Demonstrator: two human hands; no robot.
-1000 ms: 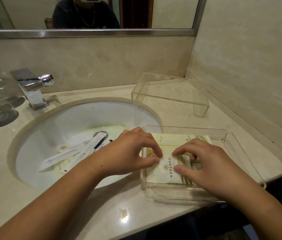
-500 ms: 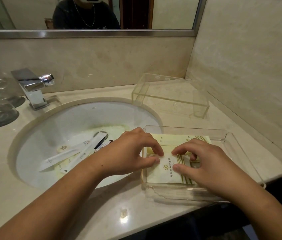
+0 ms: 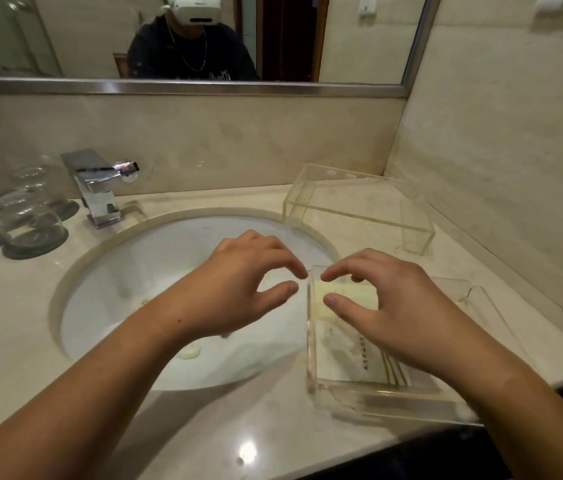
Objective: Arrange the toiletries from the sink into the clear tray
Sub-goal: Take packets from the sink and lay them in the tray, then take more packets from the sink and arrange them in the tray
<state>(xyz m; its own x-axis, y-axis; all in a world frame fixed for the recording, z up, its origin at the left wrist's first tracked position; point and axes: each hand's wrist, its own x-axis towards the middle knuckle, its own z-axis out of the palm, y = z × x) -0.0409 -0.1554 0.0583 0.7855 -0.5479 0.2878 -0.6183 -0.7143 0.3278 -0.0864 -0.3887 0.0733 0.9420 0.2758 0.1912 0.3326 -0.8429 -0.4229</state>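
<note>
The clear tray (image 3: 311, 341) sits on the counter right of the white sink (image 3: 127, 282). Pale yellow toiletry packets (image 3: 349, 344) lie flat inside the tray. My right hand (image 3: 397, 306) hovers over them with fingers spread, holding nothing. My left hand (image 3: 242, 285) is above the sink's right part, fingers apart and empty, its fingertips close to the tray's left wall. A small pale round item (image 3: 190, 352) lies in the basin near my left forearm. Other things in the basin are hidden by my arm or blurred.
A chrome faucet (image 3: 98, 190) stands behind the sink. Upturned glasses (image 3: 27, 216) sit on coasters at the far left. A clear acrylic stand (image 3: 359, 206) rests at the back right by the wall. A mirror (image 3: 183, 39) hangs above. The counter's front edge runs just under the tray.
Both hands have let go of the packets in the tray and lifted, fingers opening. My left hand has drawn back over the sink. My head has tilted up.
</note>
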